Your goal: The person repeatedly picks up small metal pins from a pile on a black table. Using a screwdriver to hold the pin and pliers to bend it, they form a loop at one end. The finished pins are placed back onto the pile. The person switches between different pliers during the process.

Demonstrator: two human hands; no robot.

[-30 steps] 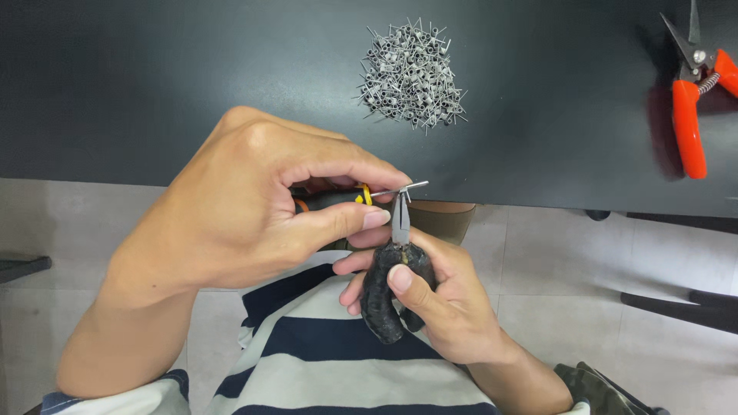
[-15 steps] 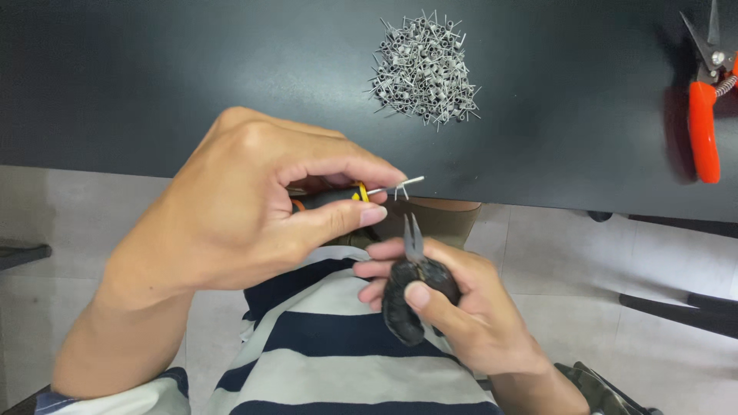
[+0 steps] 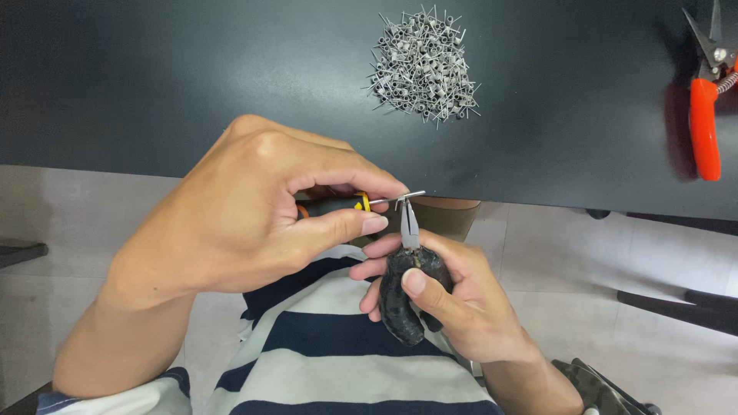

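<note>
Two hands: both busy, held just off the near edge of the black table (image 3: 154,92), above a striped shirt (image 3: 330,361)
Left hand (image 3: 254,223): curled closed, thumb and forefinger pinching a small screwdriver (image 3: 350,204) with orange-yellow handle; thin metal shaft sticks out to the right
Right hand (image 3: 453,307): wrapped closed round the black grips of small pliers (image 3: 407,269), thumb on top
Pliers: tips point up, meeting the screwdriver shaft; whether they grip a wire there is too small to tell
Coil pile (image 3: 423,65): heap of tiny grey wire coils on the table, near the far edge, well apart from both hands
Cutters (image 3: 703,100): orange-handled, lying at the table's right edge, far corner, untouched
Floor: pale tiles below the table edge
</note>
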